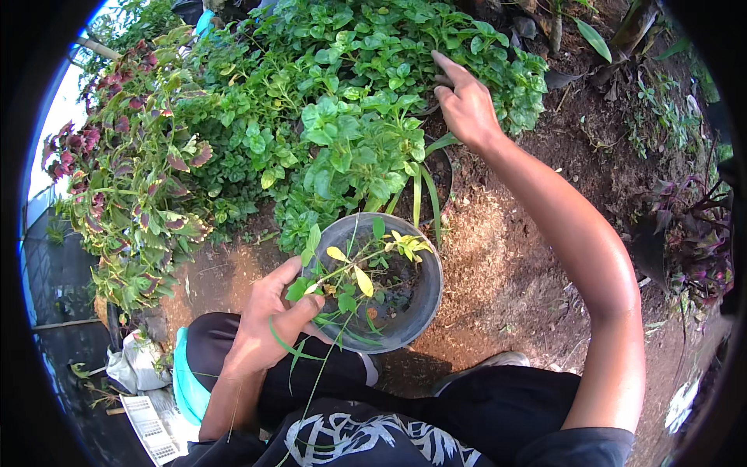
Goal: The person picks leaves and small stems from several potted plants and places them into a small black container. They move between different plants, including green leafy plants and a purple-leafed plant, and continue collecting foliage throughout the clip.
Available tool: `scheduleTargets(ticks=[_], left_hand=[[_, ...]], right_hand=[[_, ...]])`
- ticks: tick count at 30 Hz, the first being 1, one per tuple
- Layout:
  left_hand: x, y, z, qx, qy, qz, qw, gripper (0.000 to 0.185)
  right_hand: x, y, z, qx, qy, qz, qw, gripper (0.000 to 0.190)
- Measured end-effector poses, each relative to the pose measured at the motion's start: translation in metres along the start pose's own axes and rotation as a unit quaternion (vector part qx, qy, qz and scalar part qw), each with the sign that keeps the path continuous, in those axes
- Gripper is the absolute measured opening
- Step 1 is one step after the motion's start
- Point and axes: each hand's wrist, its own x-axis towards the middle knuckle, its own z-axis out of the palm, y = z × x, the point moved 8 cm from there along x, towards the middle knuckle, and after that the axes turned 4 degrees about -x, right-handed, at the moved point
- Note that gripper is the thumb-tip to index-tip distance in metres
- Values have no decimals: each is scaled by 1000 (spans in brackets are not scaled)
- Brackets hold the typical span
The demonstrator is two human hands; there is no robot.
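My left hand [268, 318] grips the near-left rim of a round grey plastic pot [430, 292], thumb on top, with the fingers partly hidden behind it. Inside the pot are pulled weeds and cut sprigs, some with yellow leaves [363, 281]; long grass blades [318, 376] trail over its edge toward my lap. My right hand [467, 102] reaches forward to the edge of a dense bed of green leafy plants [350, 64]. Its index finger points out and the thumb stands apart. Nothing shows between them, and whether the fingertips touch leaves cannot be told.
Just beyond the held pot, a dark pot [446, 175] holds a plant with strap-like leaves. Variegated coleus [146, 198] grows at left, above a white bag [139, 362] and printed paper [149, 429]. Brown soil [502, 280] lies at right, with purple-leaved plants [700, 233] beyond.
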Motion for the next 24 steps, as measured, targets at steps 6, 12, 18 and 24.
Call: scheduleTargets(ticks=[6, 12, 18, 24], left_hand=[[0, -5, -1, -59, -8, 13, 998, 58], [5, -17, -10, 5, 16, 26, 1000, 55], [4, -1, -13, 200, 29, 128, 971, 65], [15, 13, -17, 146, 13, 126, 981, 57]], right_hand=[[-20, 7, -14, 124, -30, -6, 992, 61], [-153, -5, -19, 128, -64, -55, 988, 46], [-259, -7, -7, 56, -92, -75, 991, 55], [-258, -11, 1, 102, -111, -130, 980, 58]])
